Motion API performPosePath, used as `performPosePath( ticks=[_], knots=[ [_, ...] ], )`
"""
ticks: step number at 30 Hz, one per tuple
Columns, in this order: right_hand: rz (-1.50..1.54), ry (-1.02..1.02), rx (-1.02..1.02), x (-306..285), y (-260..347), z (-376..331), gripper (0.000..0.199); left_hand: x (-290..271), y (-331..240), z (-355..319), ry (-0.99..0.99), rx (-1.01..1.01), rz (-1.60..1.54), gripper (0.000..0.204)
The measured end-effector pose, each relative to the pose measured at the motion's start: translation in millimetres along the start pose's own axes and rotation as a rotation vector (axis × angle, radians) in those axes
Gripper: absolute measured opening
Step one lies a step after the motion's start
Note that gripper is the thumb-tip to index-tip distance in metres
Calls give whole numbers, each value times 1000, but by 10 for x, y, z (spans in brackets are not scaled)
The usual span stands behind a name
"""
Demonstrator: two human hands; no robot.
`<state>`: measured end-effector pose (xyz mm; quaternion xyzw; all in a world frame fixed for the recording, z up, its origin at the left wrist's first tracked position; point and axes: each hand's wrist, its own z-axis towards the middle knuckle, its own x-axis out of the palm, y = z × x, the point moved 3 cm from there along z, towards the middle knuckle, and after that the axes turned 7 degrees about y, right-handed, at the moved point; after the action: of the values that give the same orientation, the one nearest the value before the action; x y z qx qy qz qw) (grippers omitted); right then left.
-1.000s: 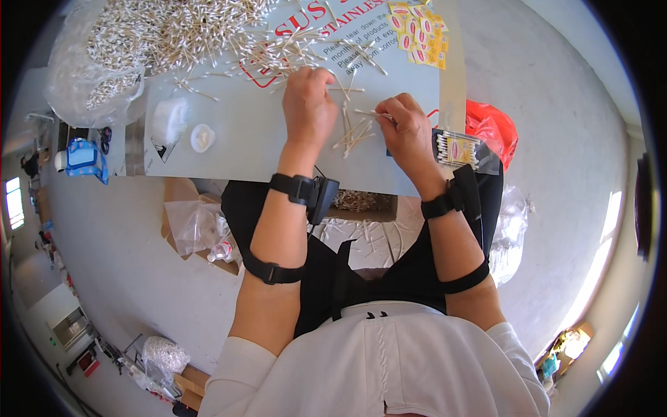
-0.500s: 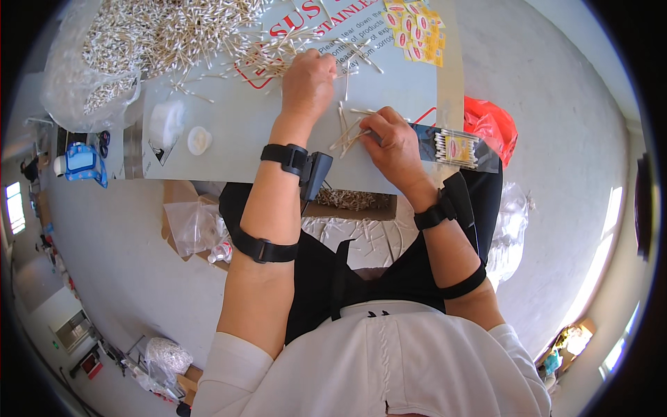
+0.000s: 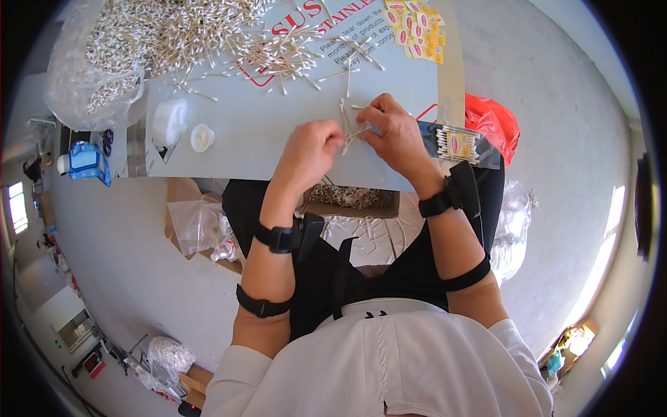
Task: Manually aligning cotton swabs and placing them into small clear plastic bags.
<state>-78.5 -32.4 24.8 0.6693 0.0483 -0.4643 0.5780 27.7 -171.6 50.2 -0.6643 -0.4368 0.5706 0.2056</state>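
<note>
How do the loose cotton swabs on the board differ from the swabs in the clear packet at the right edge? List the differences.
1. The loose cotton swabs lie scattered, pointing every way; the packed swabs lie side by side in a neat row.
2. The loose ones are bare on the grey board; the packed ones sit inside a clear packet.
3. The loose ones are many, spread wide; the packed ones form one small bundle.

Both are pale sticks with white tips.

This is looking like a small packing workshop. A heap of cotton swabs (image 3: 160,31) is lying on the grey work board (image 3: 278,132), with yellow stickers (image 3: 415,28) at its far right corner. Below the board, what may be plastic bags (image 3: 198,222) are sitting on a bare concrete floor (image 3: 118,236).
</note>
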Motion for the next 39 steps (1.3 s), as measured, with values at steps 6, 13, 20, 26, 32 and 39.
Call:
performPosePath(
  ticks=[6,13,20,26,32,39],
  knots=[
    [55,-5,5,46,-43,-80,12,99,110,323,-220,-174,360,17],
    [137,-13,13,30,-98,-108,10,-32,83,460,-334,129,206,6],
    [136,-21,-20,40,-83,-100,11,-69,-32,513,-127,367,621,16],
    [135,-29,2,45,-122,-129,11,-107,-199,-42,-19,249,420,13],
    [115,-69,9,83,-77,-96,9,-69,119,-246,-123,70,130,8],
    [149,-64,14,65,-150,-104,10,-718,666,-369,-418,-219,12,5]
  ],
)
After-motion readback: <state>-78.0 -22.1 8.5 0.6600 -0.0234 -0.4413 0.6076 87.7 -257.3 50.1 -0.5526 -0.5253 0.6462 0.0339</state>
